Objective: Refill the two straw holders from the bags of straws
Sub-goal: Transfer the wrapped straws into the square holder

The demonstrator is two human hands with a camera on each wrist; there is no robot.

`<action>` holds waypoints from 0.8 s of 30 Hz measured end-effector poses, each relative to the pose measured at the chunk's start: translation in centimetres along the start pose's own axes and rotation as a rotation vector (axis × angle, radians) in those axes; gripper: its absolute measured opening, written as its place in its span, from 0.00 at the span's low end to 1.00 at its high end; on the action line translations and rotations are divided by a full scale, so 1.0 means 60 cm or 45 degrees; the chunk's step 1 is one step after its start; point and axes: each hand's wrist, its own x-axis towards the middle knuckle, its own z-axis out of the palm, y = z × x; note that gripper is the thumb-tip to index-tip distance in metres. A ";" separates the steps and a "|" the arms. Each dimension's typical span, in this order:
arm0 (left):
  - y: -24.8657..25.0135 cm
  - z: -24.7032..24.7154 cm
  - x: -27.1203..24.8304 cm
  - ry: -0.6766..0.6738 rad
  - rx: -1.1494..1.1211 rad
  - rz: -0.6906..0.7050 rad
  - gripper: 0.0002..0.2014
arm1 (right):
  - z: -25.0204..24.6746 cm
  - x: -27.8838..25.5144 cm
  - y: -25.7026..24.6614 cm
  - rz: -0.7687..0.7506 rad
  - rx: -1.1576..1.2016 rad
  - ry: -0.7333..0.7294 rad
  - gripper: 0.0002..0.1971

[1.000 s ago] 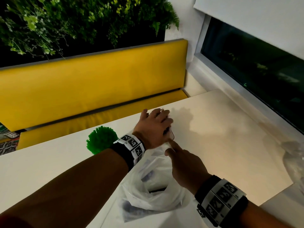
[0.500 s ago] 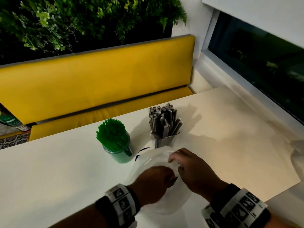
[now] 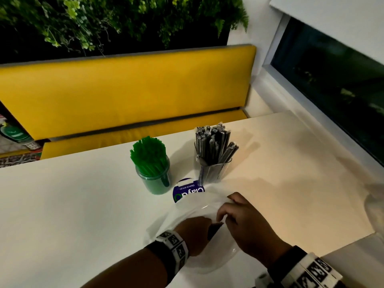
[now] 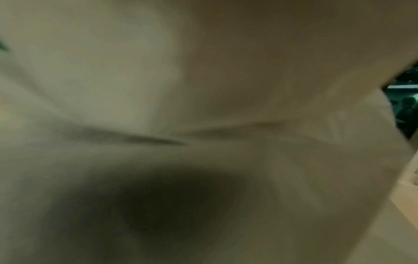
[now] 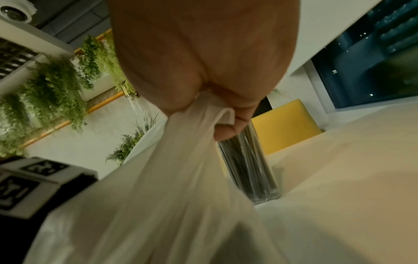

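Right hand [image 3: 247, 223] pinching plastic bag [image 3: 199, 206] edge, left hand [image 3: 194, 229] inside (grip unclear), holders just beyond.

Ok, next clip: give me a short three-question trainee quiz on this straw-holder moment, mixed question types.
1. True or false: the right hand grips the white plastic bag.
2. Multiple choice: the green straws stand in A) the clear holder, B) the green holder, C) the bag.
3. Fill in: the holder with dark wrapped straws stands to the ___ of the green holder in the head view.

Key: 1 true; 2 B; 3 right. The left hand is in the bag's opening; whether it holds anything is hidden.
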 end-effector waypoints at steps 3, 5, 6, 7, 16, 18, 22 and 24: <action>-0.013 -0.014 -0.001 -0.013 -0.049 0.077 0.19 | 0.001 -0.002 0.001 0.056 -0.021 -0.009 0.09; -0.021 -0.033 -0.006 -0.010 -0.207 0.105 0.11 | 0.000 0.002 0.008 0.113 -0.017 0.017 0.14; -0.024 -0.044 -0.008 -0.016 -0.304 0.137 0.10 | -0.003 0.005 0.012 0.138 -0.001 0.029 0.16; -0.022 -0.056 -0.013 -0.029 -0.385 0.186 0.11 | -0.005 0.008 0.013 0.154 0.036 0.032 0.17; 0.019 -0.181 -0.077 0.031 -0.777 0.504 0.04 | -0.026 0.046 0.025 0.150 -0.132 0.002 0.23; 0.027 -0.241 -0.102 0.234 -1.279 0.629 0.08 | -0.032 0.058 0.018 0.164 -0.304 -0.081 0.27; 0.026 -0.340 -0.082 0.890 -1.795 0.700 0.09 | -0.031 0.091 -0.002 0.142 -0.566 -0.186 0.27; 0.027 -0.363 -0.048 1.069 -1.770 0.639 0.08 | -0.030 0.105 -0.004 0.139 -0.619 -0.206 0.26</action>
